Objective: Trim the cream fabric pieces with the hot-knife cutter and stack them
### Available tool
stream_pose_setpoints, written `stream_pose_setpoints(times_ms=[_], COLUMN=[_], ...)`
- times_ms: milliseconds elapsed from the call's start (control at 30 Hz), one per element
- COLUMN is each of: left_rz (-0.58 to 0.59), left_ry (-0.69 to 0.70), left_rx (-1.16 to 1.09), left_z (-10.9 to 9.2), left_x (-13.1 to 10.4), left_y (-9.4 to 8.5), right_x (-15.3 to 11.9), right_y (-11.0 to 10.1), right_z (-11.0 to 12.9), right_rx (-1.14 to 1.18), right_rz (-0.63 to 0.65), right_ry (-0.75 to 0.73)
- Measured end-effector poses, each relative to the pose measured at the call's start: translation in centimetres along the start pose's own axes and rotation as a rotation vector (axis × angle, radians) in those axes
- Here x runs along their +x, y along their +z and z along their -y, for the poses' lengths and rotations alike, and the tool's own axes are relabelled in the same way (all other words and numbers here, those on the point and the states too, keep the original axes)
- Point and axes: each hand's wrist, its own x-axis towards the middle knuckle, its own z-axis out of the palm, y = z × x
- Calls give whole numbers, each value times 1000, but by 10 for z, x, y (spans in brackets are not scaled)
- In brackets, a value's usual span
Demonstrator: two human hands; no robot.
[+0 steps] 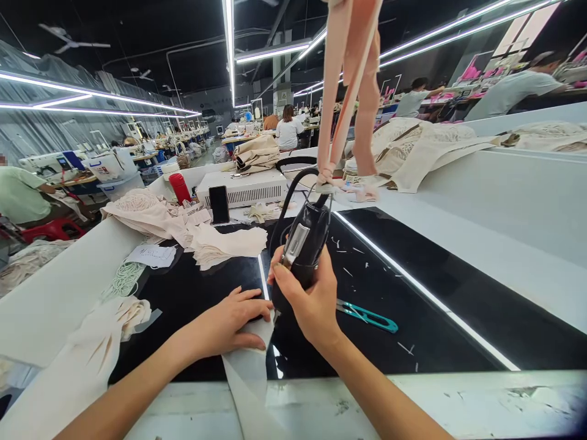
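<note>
My right hand (pixel 312 293) is wrapped round a black corded electric hand tool (pixel 307 244), held upright over the dark glossy work surface. Pink cloth straps (pixel 346 85) tied to its top hang from above. The tool's lower end sits close to a cream fabric strip (pixel 250 379), and its exact working tip is hidden. My left hand (pixel 232 321) lies flat on that strip, fingers stretched out and fingertips near the tool. The strip runs over the table's front edge toward me. To the right of my right hand lies a teal thread snipper (pixel 367 315).
Cream fabric pieces (pixel 229 244) lie behind my left hand, near a black phone (pixel 219 205) propped upright. A red bottle (pixel 180 188) stands by a white vented box (pixel 243 186). More cream cloth (pixel 98 342) is at left. People sit at sewing stations beyond.
</note>
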Motion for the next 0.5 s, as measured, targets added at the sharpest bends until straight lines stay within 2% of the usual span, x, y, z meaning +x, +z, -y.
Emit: stream_pose_setpoints(times_ms=[233, 500], left_rz=[96, 121], left_ry=[-95, -103], left_rx=[-100, -110], left_z=[1, -1], left_x=[1, 2], left_y=[-5, -9], right_x=[-1, 0], right_y=[1, 2], right_z=[0, -1], right_rx=[-7, -60], right_rz=[0, 4], right_ry=[23, 12])
